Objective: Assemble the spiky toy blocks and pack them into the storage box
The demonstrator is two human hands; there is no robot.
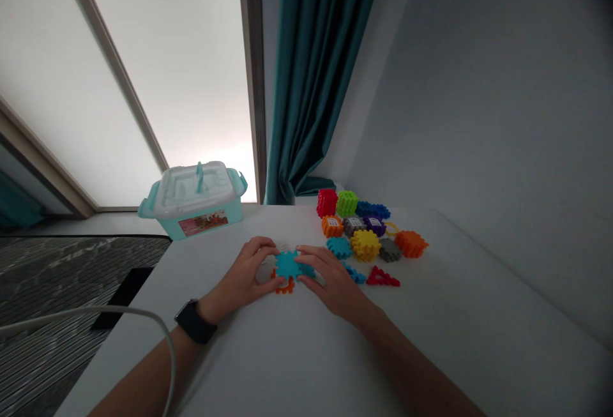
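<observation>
The building work looks about midway. Toward the far edge of the tabletop (297, 359), right of its middle, several toys seem already closed up into solid shapes: a red block (327, 203), a green block (347, 204), a yellow block (365, 246) and (with pale printed patches on top) an orange block (332, 227), a grey block (353, 225) and a purple block (375, 225). What seems unfinished is the blue piece (287, 265) between the hands, apparently two notched panels side by side, the right one partly covered. It sits well in from the left edge. An orange piece (286, 288) shows just on its near side; whether the two are joined, I cannot tell. A red triangle (382, 277) lies loose to the right.

The left hand (245, 276) is half curled, fingers on the far side and thumb on the near side, grasping the left end of the blue piece. The right hand (338, 281) is curved likewise, holding the right end. A lidded box (165, 227) stands at the far left corner.
</observation>
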